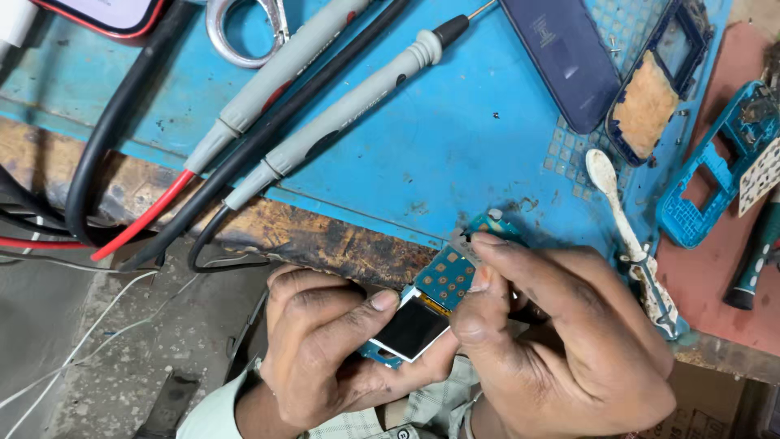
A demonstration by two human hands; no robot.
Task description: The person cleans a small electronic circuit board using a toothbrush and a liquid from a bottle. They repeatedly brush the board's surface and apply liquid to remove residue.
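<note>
Head view: the little blue phone board (435,297) with its dark screen sits at six o'clock, over the bench edge. My left hand (325,349) pinches its screen end; my right hand (561,341) curls tight around its top.

Both hands (341,349) (561,341) close together, pinching.

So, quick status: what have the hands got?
Left hand and right hand both grip the small blue circuit board, screen attached. Probes idle. Nothing obstructs.

Small dark rectangular screen (412,329), white-edged, on blue board, centre-bottom; red-rimmed pale screen (110,12), prob. a phone, top-left.
</note>
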